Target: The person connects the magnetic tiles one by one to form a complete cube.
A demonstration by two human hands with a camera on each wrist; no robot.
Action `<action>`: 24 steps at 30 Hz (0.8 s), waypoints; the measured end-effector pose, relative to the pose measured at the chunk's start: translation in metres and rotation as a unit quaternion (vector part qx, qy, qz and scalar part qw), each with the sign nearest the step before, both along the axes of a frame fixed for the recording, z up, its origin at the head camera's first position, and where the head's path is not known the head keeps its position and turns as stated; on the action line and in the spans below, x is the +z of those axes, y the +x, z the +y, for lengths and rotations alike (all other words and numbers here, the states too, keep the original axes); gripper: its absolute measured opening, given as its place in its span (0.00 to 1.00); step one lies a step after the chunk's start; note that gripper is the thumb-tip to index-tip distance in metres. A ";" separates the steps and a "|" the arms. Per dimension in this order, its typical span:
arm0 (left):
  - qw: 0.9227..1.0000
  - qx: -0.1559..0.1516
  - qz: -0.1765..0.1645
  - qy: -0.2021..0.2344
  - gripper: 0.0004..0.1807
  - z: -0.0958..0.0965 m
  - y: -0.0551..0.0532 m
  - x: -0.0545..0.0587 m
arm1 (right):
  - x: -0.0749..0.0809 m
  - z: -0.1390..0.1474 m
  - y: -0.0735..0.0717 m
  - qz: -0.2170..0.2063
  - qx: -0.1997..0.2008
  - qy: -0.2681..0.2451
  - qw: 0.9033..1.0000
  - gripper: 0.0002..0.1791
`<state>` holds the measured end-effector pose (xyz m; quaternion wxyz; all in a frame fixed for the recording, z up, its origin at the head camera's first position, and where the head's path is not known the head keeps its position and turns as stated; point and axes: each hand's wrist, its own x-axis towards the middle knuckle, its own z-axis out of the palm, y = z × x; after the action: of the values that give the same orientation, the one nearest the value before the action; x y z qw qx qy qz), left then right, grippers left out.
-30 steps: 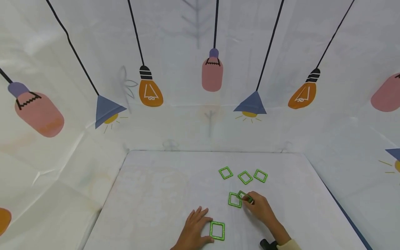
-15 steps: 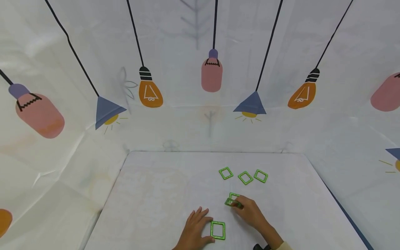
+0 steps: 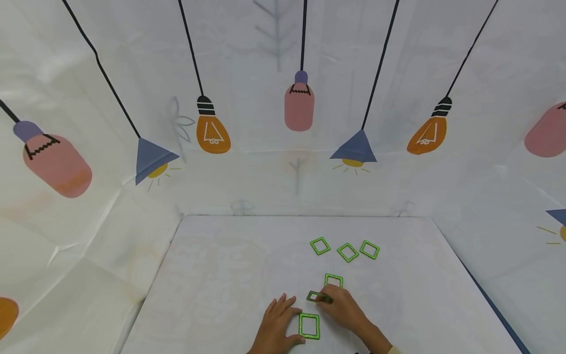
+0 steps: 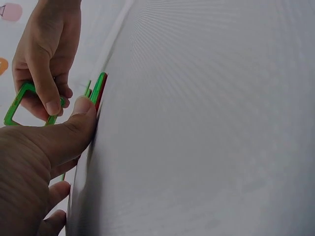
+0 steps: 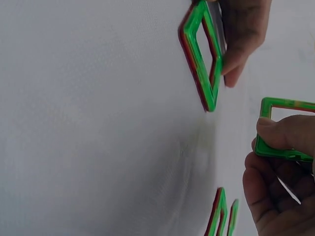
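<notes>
In the head view, my left hand [image 3: 276, 324] holds a green square magnetic tile [image 3: 309, 338] lying on the table. Its thumb and index finger sit at the tile's two left corners, the other fingers spread on the table. This tile has an open centre, and red shows beneath the green [image 5: 201, 59] in the right wrist view. My right hand [image 3: 342, 307] pinches another green square tile [image 3: 311, 296], tilted above the table just beyond the first. The right wrist view shows its thumb on that tile's frame [image 5: 288, 104]. A further square tile [image 3: 333, 277] lies partly hidden behind the right hand.
Farther back on the white table [image 3: 230, 275] lie three more green square tiles: one on the left [image 3: 320, 246], a middle tile [image 3: 348, 252] and one on the right [image 3: 369, 250]. A white sheet printed with lamps [image 3: 265, 177] rises behind the table.
My right hand has carried its tile leftward and nearer to me, past the tile on the table, toward the left hand. The left hand stays at its tile.
</notes>
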<state>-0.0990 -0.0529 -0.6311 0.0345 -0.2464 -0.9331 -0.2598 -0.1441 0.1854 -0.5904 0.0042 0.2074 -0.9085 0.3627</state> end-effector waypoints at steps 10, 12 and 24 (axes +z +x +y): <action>0.999 -0.005 0.031 0.010 0.34 -0.001 0.000 -0.002 | -0.003 -0.010 0.003 -0.024 0.020 0.000 1.000 0.08; 0.999 -0.006 0.035 0.012 0.34 -0.001 0.000 -0.003 | -0.003 -0.011 0.003 -0.023 0.022 0.002 0.999 0.08; 0.999 0.000 0.041 0.012 0.33 0.000 -0.002 -0.008 | -0.006 -0.014 0.006 -0.043 0.031 0.016 0.998 0.06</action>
<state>-0.1012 -0.0532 -0.6387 0.0755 -0.2566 -0.9275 -0.2610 -0.1385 0.1718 -0.5962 -0.0498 0.2196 -0.9067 0.3566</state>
